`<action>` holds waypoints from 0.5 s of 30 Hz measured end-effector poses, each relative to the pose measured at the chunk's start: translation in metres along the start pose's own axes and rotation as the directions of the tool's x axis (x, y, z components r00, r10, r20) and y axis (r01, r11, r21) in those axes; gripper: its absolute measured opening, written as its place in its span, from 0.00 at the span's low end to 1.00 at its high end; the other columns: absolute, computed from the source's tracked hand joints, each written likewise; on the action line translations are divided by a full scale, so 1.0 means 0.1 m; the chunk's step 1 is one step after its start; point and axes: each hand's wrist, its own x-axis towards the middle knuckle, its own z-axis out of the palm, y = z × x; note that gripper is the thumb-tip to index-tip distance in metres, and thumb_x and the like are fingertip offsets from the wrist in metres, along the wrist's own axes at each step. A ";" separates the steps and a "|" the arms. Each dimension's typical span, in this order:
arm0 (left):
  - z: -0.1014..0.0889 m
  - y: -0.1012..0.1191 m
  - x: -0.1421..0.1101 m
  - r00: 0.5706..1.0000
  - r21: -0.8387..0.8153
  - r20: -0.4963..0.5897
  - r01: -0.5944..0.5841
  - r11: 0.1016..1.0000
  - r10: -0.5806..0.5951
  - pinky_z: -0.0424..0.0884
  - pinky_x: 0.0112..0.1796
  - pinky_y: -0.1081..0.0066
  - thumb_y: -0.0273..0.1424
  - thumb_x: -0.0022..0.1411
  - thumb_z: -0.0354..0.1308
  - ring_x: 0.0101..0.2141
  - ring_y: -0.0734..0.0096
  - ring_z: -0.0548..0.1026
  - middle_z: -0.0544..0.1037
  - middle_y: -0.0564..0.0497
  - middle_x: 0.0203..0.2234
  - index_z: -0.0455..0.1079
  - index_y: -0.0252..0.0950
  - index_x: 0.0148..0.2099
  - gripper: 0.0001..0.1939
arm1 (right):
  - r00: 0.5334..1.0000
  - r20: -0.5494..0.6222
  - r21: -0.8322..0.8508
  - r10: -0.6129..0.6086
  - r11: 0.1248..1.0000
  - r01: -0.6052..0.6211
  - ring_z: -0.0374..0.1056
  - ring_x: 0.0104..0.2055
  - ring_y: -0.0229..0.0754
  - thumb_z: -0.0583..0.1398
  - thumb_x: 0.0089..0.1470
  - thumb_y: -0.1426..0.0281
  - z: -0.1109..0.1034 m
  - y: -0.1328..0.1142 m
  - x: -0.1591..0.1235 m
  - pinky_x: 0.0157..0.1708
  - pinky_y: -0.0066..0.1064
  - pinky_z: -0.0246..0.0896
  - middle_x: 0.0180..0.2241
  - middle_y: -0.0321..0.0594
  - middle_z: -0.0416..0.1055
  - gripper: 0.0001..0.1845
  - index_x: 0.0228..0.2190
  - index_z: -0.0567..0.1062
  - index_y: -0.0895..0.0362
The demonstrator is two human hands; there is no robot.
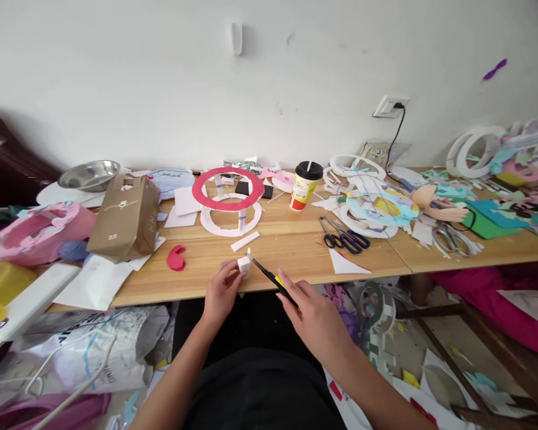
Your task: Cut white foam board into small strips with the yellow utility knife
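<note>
Near the table's front edge, my left hand [222, 291] pinches a small white foam block [244, 267]. My right hand [312, 312] grips a black and yellow utility knife [269, 275], whose blade points left and reaches the top of the block. A small white sliver [249, 251] stands by the blade tip. Just beyond lies a white foam strip [245, 240]. Behind it stands a two-tier ring frame with a red upper ring [197, 192] and a white lower ring [219, 229], joined by short posts. A red foam piece [176, 258] lies left of my left hand.
A yellow and white cup [300, 190] with a black lid stands behind my hands. Scissors [347, 239] lie to the right, near foam rings and scraps [372, 206]. On the left are a brown paper package [125, 218] and a metal bowl [89, 175].
</note>
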 end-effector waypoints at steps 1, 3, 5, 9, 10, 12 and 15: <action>0.00 -0.01 0.00 1.000 -0.003 0.003 0.000 1.000 0.000 0.78 0.44 0.66 0.38 0.62 0.59 0.45 0.67 0.74 0.72 0.48 0.43 0.73 0.40 0.46 0.12 | 1.000 0.005 -0.006 -0.005 1.000 0.005 0.73 0.32 0.41 0.49 0.68 0.62 -0.01 0.00 0.00 0.28 0.27 0.63 0.35 0.42 0.74 0.23 0.61 0.64 0.53; 0.00 -0.02 0.00 1.000 -0.011 0.006 0.003 1.000 -0.003 0.78 0.44 0.65 0.38 0.62 0.59 0.45 0.66 0.74 0.72 0.48 0.44 0.73 0.40 0.47 0.12 | 1.000 0.003 -0.011 -0.005 1.000 0.005 0.73 0.32 0.40 0.49 0.68 0.62 -0.01 0.00 0.01 0.28 0.26 0.63 0.35 0.42 0.74 0.24 0.61 0.64 0.54; 0.01 -0.02 0.00 1.000 -0.017 -0.001 0.004 1.000 -0.004 0.78 0.44 0.65 0.37 0.62 0.59 0.45 0.67 0.74 0.72 0.48 0.44 0.73 0.40 0.47 0.12 | 1.000 -0.001 -0.011 0.003 1.000 -0.003 0.73 0.32 0.40 0.48 0.68 0.62 -0.02 0.00 0.02 0.29 0.27 0.63 0.36 0.43 0.74 0.24 0.62 0.63 0.54; 0.01 -0.02 0.00 1.000 -0.016 -0.010 0.003 1.000 -0.003 0.78 0.44 0.66 0.37 0.61 0.60 0.45 0.67 0.74 0.73 0.48 0.44 0.73 0.40 0.46 0.12 | 1.000 0.014 -0.008 0.011 1.000 -0.011 0.73 0.31 0.41 0.49 0.68 0.62 -0.01 0.01 0.02 0.28 0.27 0.63 0.35 0.41 0.74 0.24 0.61 0.64 0.53; 0.02 -0.02 0.00 1.000 -0.014 -0.011 0.003 1.000 -0.003 0.78 0.43 0.66 0.37 0.61 0.60 0.45 0.67 0.74 0.73 0.48 0.43 0.73 0.40 0.46 0.12 | 1.000 0.016 -0.010 0.007 1.000 -0.007 0.73 0.31 0.41 0.49 0.68 0.62 -0.01 0.01 0.01 0.28 0.28 0.62 0.35 0.41 0.73 0.24 0.61 0.64 0.53; 0.02 -0.01 0.00 1.000 -0.008 -0.012 -0.001 1.000 0.001 0.78 0.43 0.66 0.37 0.61 0.60 0.45 0.67 0.74 0.73 0.48 0.43 0.73 0.40 0.46 0.12 | 1.000 0.014 -0.017 0.000 1.000 0.001 0.73 0.31 0.41 0.49 0.68 0.62 0.00 0.01 0.01 0.27 0.28 0.62 0.35 0.41 0.74 0.24 0.61 0.63 0.53; 0.02 0.00 0.00 1.000 0.001 -0.020 -0.009 1.000 0.009 0.79 0.43 0.66 0.37 0.61 0.60 0.44 0.67 0.74 0.73 0.48 0.43 0.74 0.39 0.46 0.12 | 1.000 0.010 -0.032 0.002 0.999 -0.001 0.73 0.31 0.41 0.49 0.68 0.62 0.00 0.01 0.00 0.27 0.28 0.62 0.36 0.41 0.74 0.23 0.61 0.64 0.53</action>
